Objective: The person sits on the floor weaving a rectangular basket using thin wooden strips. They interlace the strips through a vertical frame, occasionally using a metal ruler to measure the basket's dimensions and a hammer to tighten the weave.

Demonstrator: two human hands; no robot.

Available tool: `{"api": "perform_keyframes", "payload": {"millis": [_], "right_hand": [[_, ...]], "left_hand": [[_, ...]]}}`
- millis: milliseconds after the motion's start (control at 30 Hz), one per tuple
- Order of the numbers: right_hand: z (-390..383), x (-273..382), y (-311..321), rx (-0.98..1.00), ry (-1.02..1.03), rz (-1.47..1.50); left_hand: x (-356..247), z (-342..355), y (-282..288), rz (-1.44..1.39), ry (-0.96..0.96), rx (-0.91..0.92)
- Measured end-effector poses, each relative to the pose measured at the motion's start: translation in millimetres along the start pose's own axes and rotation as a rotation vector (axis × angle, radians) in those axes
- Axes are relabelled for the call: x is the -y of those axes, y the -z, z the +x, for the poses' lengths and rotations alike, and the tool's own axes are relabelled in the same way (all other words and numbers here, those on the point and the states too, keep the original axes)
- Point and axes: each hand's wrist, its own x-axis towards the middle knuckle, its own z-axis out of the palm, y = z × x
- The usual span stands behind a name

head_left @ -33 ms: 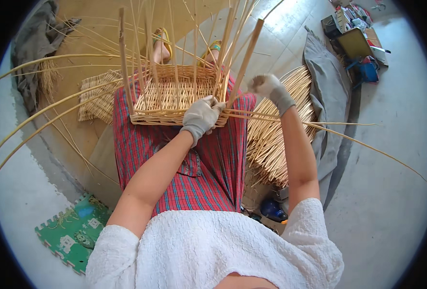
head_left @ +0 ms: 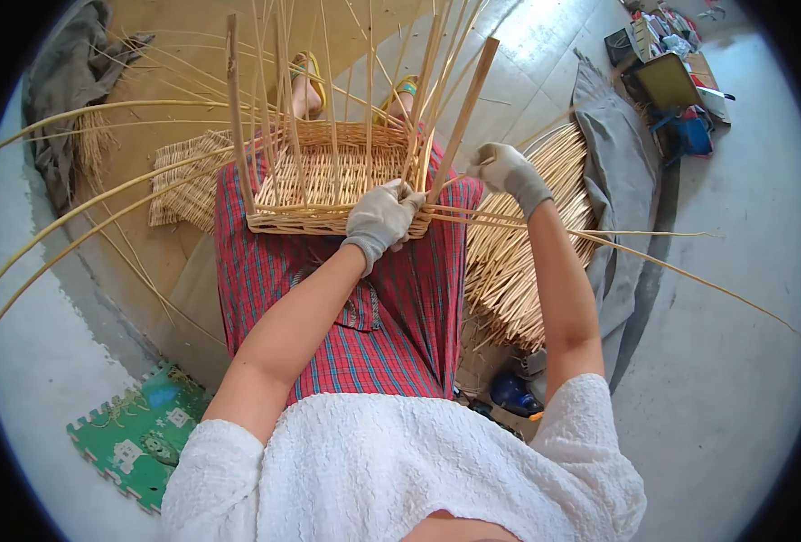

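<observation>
A partly woven wicker basket (head_left: 328, 167) rests on a red plaid cloth (head_left: 337, 352) over my lap, with thin rods and thicker wooden stakes (head_left: 463, 108) standing up from it. My gloved left hand (head_left: 378, 221) is closed on the basket's near right corner, its fingertips at the stakes there; what lies under the fingers is partly hidden. Just right of the tallest stake, my gloved right hand (head_left: 504, 176) pinches what looks like a thin wicker strand running toward that corner. Long loose rods (head_left: 653, 257) stick out from the basket to both sides.
Cut rods (head_left: 522, 275) lie in a pile on my right beside grey cloth (head_left: 613, 163). Woven pieces (head_left: 183, 190) and more cloth (head_left: 66, 108) are on my left, with a green foam mat (head_left: 125, 438) lower down. Assorted boxes (head_left: 658, 81) stand back right; a dark blue object (head_left: 509, 393) sits near my right elbow.
The basket and both hands have shifted very slightly to the right; the grip looks the same.
</observation>
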Motion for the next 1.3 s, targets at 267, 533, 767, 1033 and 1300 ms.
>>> {"api": "perform_keyframes", "payload": {"millis": [267, 533, 767, 1033, 1300], "right_hand": [[-87.8, 61.6, -88.6, -0.502, 0.518, -0.367], [-71.3, 80.3, -125.3, -0.621, 0.449, -0.563], [-75.0, 99.4, -89.5, -0.450, 0.378, -0.539], [-96.3, 150.5, -135.8, -0.708, 0.584, -0.321], [-66.6, 141.1, -162.3, -0.704, 0.576, -0.406]], "left_hand": [[46.7, -71.2, 79.6, 0.366, -0.667, -0.450], [88.7, -92.3, 167.4, 1.021, -0.430, -0.578], [78.1, -79.4, 174.6, 1.035, -0.504, -0.685], [27.0, -116.4, 158.9, 1.386, -0.772, -0.500], [55.6, -67.0, 151.5, 1.516, -0.860, -0.535]]}}
